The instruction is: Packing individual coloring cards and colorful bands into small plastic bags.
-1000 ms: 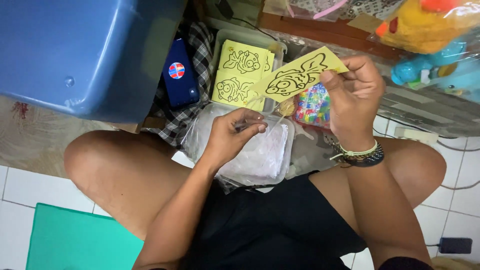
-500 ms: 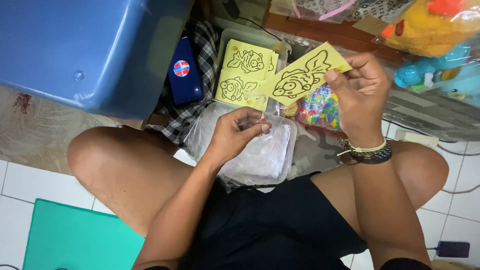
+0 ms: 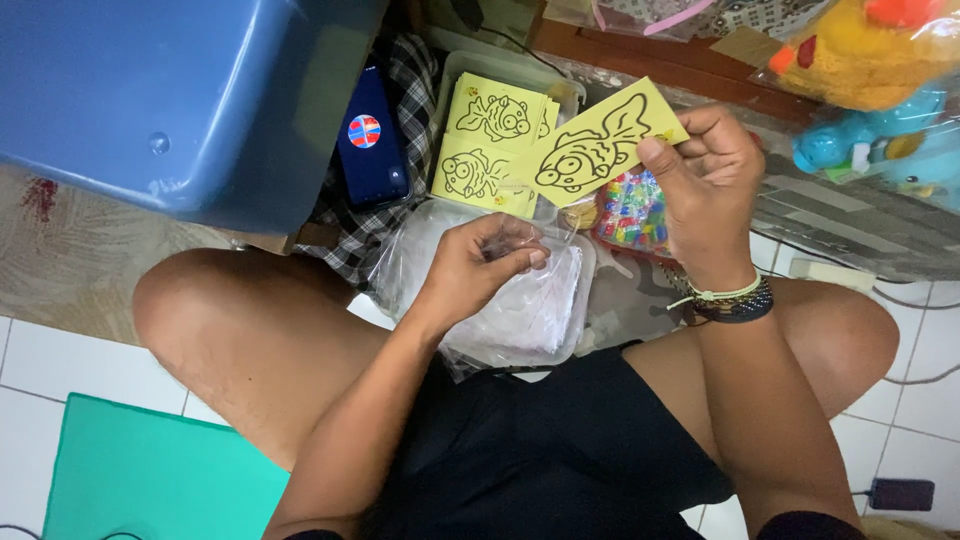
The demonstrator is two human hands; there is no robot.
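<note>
Your right hand (image 3: 705, 180) pinches a yellow paper card printed with a black fish outline (image 3: 598, 145) by its right end, thumb on the face, fingers curled behind. The card's long axis runs tilted, low at the left and rising to the upper right, held up off the lap, face toward you.

Your left hand (image 3: 480, 265) sits lower and to the left of that card, fingertips (image 3: 525, 260) closed in a pinch on the thin film of a clear crinkled plastic bag (image 3: 530, 310) resting on your lap between your knees. What's inside the pinch beyond the film, can't tell.

So the card lies up and right of the bag, apart from it; the right hand is on the card, the left is nearer the bag.

Just behind the card: a stack of matching yellow fish cards (image 3: 490, 145) in a clear plastic tray (image 3: 575, 85). A packet of coloured beads (image 3: 632, 210) sits under the right hand's knuckles. A blue plastic tub (image 3: 170, 90) is at upper left.
</note>
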